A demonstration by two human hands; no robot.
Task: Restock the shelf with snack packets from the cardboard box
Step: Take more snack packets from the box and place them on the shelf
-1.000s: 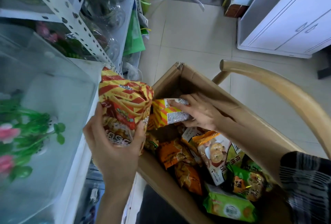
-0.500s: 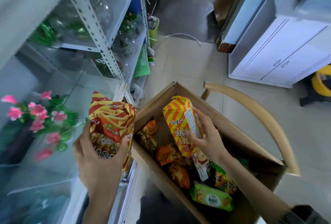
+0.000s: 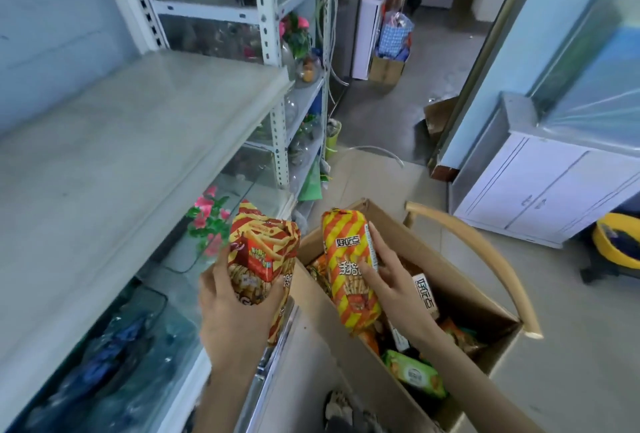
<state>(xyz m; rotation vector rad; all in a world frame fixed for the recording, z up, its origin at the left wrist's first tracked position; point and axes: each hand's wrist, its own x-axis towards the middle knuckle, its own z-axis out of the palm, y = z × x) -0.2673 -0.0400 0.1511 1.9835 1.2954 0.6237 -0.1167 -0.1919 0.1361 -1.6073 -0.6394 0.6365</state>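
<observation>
My left hand (image 3: pixel 235 314) grips a red-and-yellow striped snack packet (image 3: pixel 263 252) upright, just in front of the shelf's edge. My right hand (image 3: pixel 391 280) holds an orange-and-yellow striped packet (image 3: pixel 349 269) upright over the open cardboard box (image 3: pixel 485 314). Several more packets lie in the box, among them a green one (image 3: pixel 415 372). A wide grey shelf board (image 3: pixel 114 169) stretches to my left at about hand height, bare on top.
The box rests on a wooden chair whose curved backrest (image 3: pixel 485 256) arcs round its right side. Glass vases and pink artificial flowers (image 3: pixel 207 214) fill the lower and farther shelves. A white cabinet (image 3: pixel 540 190) stands at the right, a yellow bin (image 3: pixel 616 242) beside it.
My right hand has lifted the orange-striped packet out of the box and stood it upright. My view has risen, so the grey shelf board is now in sight. The left packet stays held.
</observation>
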